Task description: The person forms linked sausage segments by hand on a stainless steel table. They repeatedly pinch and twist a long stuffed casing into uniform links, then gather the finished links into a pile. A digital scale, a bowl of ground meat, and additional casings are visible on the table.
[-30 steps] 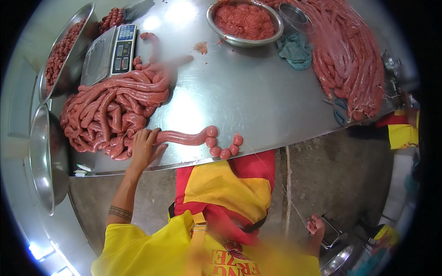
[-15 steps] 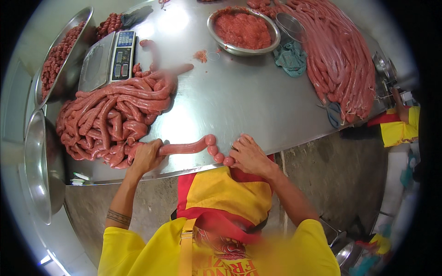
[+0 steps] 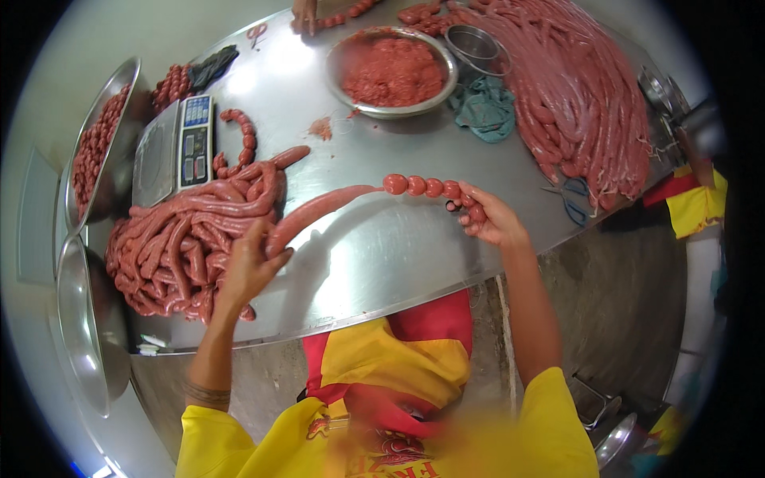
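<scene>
A rope of raw sausage (image 3: 319,207) spans the gap between my hands, raised over the steel table. Its left part is long and unlinked. Toward the right it is twisted into several small round links (image 3: 416,186). My right hand (image 3: 496,217) is closed round the end of these links, some of them hidden behind the fingers. A small dark ring-shaped thing (image 3: 452,205) shows by its fingertips. My left hand (image 3: 253,267) grips the unlinked part, beside a big heap of filled sausage (image 3: 187,239).
Left of the heap stand a scale (image 3: 196,143) and a steel basin (image 3: 131,80) of small links. A bowl of minced meat (image 3: 393,72), a green cloth (image 3: 486,110), scissors (image 3: 575,199) and long pale-pink casings (image 3: 582,103) lie farther off. Another person's hand (image 3: 304,14) works at the far edge.
Both hands have lifted the sausage rope off the near table edge. My right hand has moved up and right, drawing the links into a row. Another person's hand has appeared at the far edge.
</scene>
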Available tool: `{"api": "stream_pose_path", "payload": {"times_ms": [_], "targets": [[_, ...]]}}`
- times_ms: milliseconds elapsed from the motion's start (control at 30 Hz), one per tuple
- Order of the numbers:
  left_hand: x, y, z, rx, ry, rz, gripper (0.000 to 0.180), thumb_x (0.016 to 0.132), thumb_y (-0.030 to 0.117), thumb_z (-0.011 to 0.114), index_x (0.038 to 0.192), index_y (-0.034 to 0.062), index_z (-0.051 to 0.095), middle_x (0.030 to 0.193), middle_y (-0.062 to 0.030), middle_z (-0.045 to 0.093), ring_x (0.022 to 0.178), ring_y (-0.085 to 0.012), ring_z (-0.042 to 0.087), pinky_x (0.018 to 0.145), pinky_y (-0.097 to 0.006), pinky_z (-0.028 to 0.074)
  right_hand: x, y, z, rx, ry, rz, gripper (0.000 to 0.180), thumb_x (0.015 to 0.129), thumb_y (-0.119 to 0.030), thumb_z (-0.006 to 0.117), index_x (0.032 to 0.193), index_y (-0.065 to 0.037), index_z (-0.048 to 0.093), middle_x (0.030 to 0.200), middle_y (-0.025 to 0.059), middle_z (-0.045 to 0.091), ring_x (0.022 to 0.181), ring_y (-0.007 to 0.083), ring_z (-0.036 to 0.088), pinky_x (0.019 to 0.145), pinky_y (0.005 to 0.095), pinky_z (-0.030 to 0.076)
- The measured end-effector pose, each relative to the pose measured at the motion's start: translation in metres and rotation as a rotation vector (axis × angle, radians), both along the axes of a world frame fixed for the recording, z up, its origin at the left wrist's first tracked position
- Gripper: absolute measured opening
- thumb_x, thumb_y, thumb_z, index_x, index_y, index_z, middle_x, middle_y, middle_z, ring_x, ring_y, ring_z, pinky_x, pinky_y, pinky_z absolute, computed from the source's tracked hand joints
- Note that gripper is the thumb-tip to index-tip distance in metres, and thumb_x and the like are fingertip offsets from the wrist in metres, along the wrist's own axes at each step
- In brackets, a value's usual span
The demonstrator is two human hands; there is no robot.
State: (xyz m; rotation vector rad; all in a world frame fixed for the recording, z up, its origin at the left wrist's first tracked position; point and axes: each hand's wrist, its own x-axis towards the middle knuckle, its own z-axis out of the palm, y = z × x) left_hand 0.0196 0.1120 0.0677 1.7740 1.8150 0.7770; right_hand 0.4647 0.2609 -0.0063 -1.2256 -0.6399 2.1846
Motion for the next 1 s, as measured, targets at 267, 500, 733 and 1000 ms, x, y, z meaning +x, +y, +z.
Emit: {"api": "stream_pose_path", "payload": {"times_ms": [267,500,733,1000], "targets": [[0.059,-0.018,-0.101,-0.291,-0.028,0.151,0.043,0.087,0.032,0.084,0.105,-0.0020,0.065,0.083,-0.0223,0.071,0.073,-0.0344,0.069,0.068,-0.043,0.053,0.029,-0.075,-0.020,0.587,-0.924,-0.329,0.040,0.097,-0.038,0.076,0.112,-0.002,0.067,0.109,0.0135,0.065,0.092,0.0249,0.066,0.074,0.0370,0.054],[0.116,0.014,-0.074,-0.035,0.526,-0.164,0.068,0.086,0.043,0.083,0.127,-0.0052,0.060,0.128,-0.0250,0.062,0.125,-0.0424,0.056,0.111,-0.053,0.040,-0.053,-0.173,-0.019,1.162,-1.336,0.299,0.018,0.092,-0.011,0.076,0.106,-0.002,0.068,0.122,0.0212,0.059,0.110,0.0375,0.061,0.098,0.0523,0.051],[0.169,0.100,-0.080,-0.041,0.018,-0.422,0.044,0.094,0.017,0.072,0.136,0.0137,0.057,0.112,-0.0201,0.071,0.102,-0.0347,0.069,0.089,-0.045,0.053,0.051,-0.166,-0.038,0.637,-0.547,-1.206,0.032,0.099,-0.002,0.067,0.131,-0.002,0.061,0.142,0.0216,0.058,0.128,0.0354,0.059,0.112,0.0502,0.045],[0.153,0.089,-0.056,-0.447,-0.345,-0.343,0.039,0.099,0.006,0.064,0.137,0.0070,0.058,0.107,-0.0228,0.075,0.097,-0.0327,0.074,0.086,-0.041,0.057,0.226,-0.370,0.054,0.515,-1.269,0.346,0.015,0.094,0.001,0.065,0.105,-0.004,0.074,0.114,0.0136,0.076,0.103,0.0263,0.068,0.102,0.0395,0.045]]}}
